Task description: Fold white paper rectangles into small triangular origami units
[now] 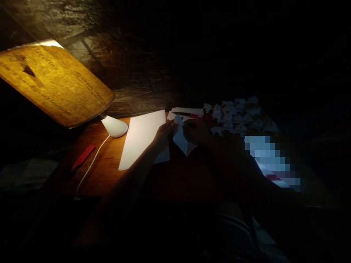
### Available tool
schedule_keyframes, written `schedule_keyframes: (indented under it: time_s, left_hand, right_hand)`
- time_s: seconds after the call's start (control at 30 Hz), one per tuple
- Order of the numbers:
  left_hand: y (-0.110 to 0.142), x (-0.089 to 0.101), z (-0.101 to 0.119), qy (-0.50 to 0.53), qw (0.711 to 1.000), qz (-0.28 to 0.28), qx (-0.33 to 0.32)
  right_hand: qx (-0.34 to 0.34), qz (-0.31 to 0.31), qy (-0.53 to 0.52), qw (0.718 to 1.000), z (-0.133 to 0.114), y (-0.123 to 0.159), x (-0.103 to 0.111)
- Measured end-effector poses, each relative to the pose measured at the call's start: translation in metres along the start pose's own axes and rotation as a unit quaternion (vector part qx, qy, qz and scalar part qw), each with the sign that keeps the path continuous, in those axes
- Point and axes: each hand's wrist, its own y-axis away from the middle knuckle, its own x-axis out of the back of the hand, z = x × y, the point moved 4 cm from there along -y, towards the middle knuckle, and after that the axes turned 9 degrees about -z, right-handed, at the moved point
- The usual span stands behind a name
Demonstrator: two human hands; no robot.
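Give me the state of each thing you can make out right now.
Desk lamp: lit
Held paper: folded, creased
Left hand: closed on the held paper
Right hand: at the held paper, grip lost in shadow
Large white sheets: flat, unfolded
Folded paper pieces: loosely heaped
Red-handled tool: lying flat
Red object: lying flat

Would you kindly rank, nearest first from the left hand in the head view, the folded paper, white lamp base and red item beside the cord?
1. Folded paper, held in the left hand.
2. White lamp base, to its left.
3. Red item, farther left, on the table.
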Motion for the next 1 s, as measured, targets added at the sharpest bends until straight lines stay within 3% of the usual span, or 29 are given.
schedule_keyframes:
  time_s: [0.17,0.6,0.77,1.0]
  left_hand:
    - [0.0009,-0.002,0.0017,-0.013,0.999,-0.028,0.016]
    - [0.0005,0.0046,0.0028,-0.06,0.997,0.033,-0.039]
    - [0.0004,0.0035,0.0048,-0.067,0.996,0.04,-0.036]
    - [0.0009,0.0034,0.0049,-0.081,0.995,0.043,-0.024]
  right_hand:
    - [0.008,0.008,0.011,1.0,-0.0026,0.0016,-0.0004]
    - [-0.006,-0.041,-0.024,0.999,-0.0054,0.0036,-0.0033]
    - [-0.003,-0.056,0.019,0.998,-0.0091,0.006,-0.0028]
    - [-0.018,-0.039,-0.018,0.999,-0.01,0.0053,-0.0012]
